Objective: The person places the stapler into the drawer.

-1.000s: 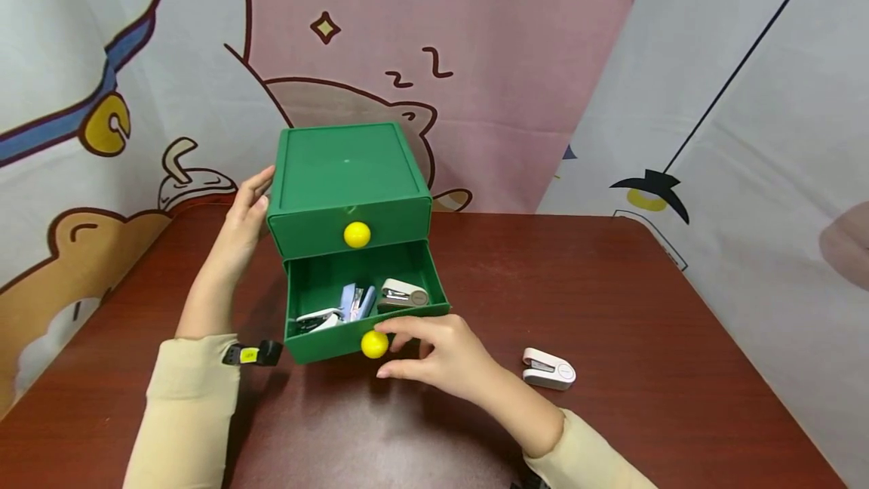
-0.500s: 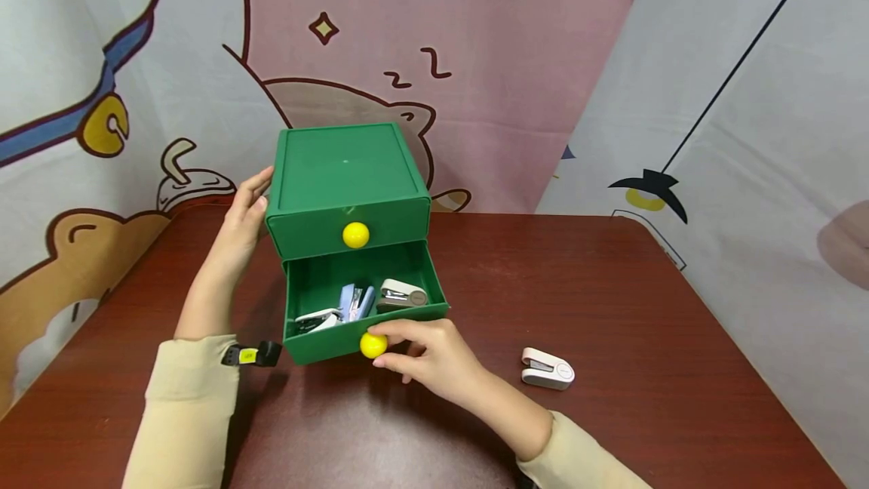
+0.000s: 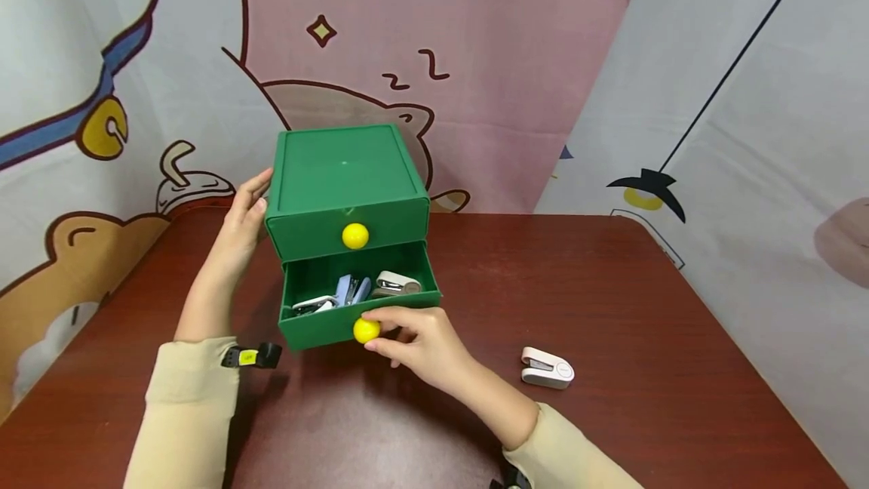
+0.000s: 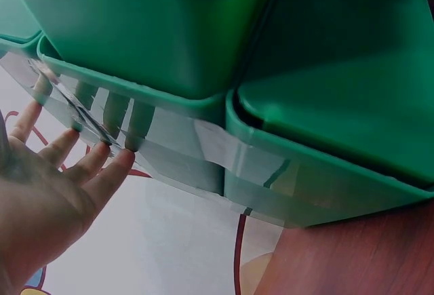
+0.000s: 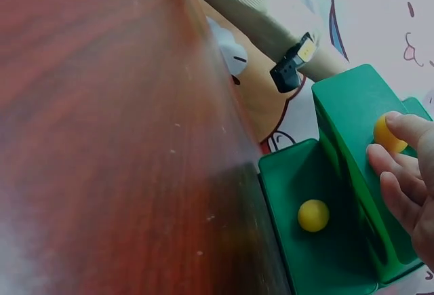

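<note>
A green two-drawer box (image 3: pixel 349 172) stands on the table with its lower drawer (image 3: pixel 315 331) pulled out. My right hand (image 3: pixel 428 342) pinches that drawer's yellow knob (image 3: pixel 366 330) between thumb and fingers; the right wrist view shows the same grip. Inside the drawer lie a white-and-black stapler (image 3: pixel 314 305), a blue stapler (image 3: pixel 351 290) and a white-and-grey stapler (image 3: pixel 397 284). The upper drawer (image 3: pixel 305 238), with a yellow knob (image 3: pixel 355 236), is closed. Against the box's left side rests my left hand (image 4: pixel 51 203), fingers extended and touching the wall.
One white-and-grey stapler (image 3: pixel 547 368) lies on the brown table (image 3: pixel 645 338), right of my right forearm. A printed cloth (image 3: pixel 502 81) hangs behind the table. Black straps (image 3: pixel 251 355) are on both wrists.
My right hand has closed its thumb and fingers on the lower knob, and the drawer has slid slightly inward with its staplers. My left hand stays at the box's side.
</note>
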Demonstrator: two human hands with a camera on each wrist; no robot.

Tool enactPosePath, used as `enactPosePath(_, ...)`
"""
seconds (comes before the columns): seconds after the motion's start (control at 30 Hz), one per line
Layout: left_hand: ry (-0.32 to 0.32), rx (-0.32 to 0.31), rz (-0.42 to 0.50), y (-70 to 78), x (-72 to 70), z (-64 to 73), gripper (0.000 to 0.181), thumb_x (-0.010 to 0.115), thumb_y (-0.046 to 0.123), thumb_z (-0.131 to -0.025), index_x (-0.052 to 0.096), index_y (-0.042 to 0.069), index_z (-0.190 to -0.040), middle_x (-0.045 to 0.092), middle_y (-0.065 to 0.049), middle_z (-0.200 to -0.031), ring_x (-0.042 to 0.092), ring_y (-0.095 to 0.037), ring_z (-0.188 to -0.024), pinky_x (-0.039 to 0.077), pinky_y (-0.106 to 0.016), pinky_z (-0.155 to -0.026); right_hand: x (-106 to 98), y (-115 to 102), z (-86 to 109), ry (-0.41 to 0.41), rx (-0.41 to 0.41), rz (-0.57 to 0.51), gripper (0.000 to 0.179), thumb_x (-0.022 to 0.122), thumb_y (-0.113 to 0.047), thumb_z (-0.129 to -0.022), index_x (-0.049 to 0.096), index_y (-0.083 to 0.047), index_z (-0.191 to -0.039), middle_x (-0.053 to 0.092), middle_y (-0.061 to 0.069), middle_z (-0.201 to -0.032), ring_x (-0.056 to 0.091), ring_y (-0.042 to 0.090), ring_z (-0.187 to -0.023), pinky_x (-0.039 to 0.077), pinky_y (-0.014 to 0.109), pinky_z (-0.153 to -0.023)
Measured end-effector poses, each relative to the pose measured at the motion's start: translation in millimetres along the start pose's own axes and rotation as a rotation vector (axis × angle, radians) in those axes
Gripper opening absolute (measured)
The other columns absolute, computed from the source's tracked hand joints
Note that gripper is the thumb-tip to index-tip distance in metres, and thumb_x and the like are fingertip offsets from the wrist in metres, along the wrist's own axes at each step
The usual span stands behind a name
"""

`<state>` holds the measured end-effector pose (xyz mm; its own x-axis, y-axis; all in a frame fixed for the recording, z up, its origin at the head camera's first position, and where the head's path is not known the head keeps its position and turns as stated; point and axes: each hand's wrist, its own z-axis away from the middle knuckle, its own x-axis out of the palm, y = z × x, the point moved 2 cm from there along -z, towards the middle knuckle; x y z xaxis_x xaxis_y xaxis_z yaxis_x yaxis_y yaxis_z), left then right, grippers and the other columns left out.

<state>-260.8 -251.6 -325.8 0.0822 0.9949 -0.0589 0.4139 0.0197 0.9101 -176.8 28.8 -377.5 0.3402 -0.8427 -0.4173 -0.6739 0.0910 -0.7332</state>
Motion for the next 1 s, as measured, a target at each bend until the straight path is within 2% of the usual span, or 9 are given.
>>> enactPosePath(0.23,0.006,0.005,0.015,0.1,-1.2,0.7,0.054,0.041,0.03,-0.102,0.025,0.014,-0.152,0.018,-0.013,-0.155,0.034,-0.025,-0.13,0.036,-0.025,-0.094,2,12,-15.6,0.047,0.073,0.021,0.029,0.075,-0.006,-0.082,0.071,-0.004,-0.111,0.07,0.008,-0.09,0.057,0.009,-0.05,0.05,0.023,-0.051)
enactPosePath(0.4,0.004,0.01,0.015,0.6,-1.4,0.7,0.055,0.041,0.03,-0.102,0.024,0.013,-0.152,0.018,-0.013,-0.155,0.035,-0.025,-0.129,0.037,-0.023,-0.092,5,19,-28.3,0.09,0.117,0.035,0.03,0.074,-0.002,-0.081,0.07,-0.001,-0.111,0.07,0.011,-0.089,0.059,0.019,-0.049,0.049,0.023,-0.049)
enactPosePath(0.6,-0.01,0.017,0.02,0.7,-0.6,-0.2,0.055,0.04,0.029,-0.102,0.024,0.014,-0.152,0.016,-0.013,-0.155,0.035,-0.024,-0.129,0.038,-0.021,-0.091,2,4,-41.0,0.131,0.156,0.041,0.028,0.07,0.0,-0.084,0.067,0.002,-0.112,0.069,0.015,-0.089,0.061,0.027,-0.052,0.046,0.021,-0.046)
enactPosePath(0.7,-0.008,0.019,0.027,0.8,-0.2,-0.7,0.055,0.041,0.029,-0.102,0.023,0.012,-0.152,0.017,-0.013,-0.155,0.038,-0.023,-0.127,0.038,-0.021,-0.09,0,-2,-44.7,0.151,0.158,0.035,0.027,0.07,0.001,-0.085,0.067,0.002,-0.112,0.068,0.015,-0.088,0.061,0.023,-0.051,0.046,0.022,-0.046)
enactPosePath(0.9,0.0,0.01,0.033,2.4,0.1,0.1,0.056,0.041,0.03,-0.102,0.024,0.013,-0.152,0.018,-0.012,-0.155,0.039,-0.022,-0.126,0.038,-0.022,-0.09,1,4,-50.1,0.183,0.166,0.024,0.028,0.07,0.0,-0.085,0.068,0.001,-0.113,0.068,0.014,-0.087,0.056,0.002,-0.049,0.047,0.024,-0.046)
enactPosePath(1.0,-0.001,0.012,0.037,2.7,0.2,0.5,0.055,0.041,0.028,-0.102,0.024,0.012,-0.152,0.018,-0.012,-0.155,0.04,-0.021,-0.125,0.039,-0.021,-0.089,1,6,-51.9,0.191,0.177,0.018,0.028,0.071,0.0,-0.085,0.068,0.001,-0.113,0.068,0.014,-0.087,0.054,-0.003,-0.049,0.047,0.025,-0.047)
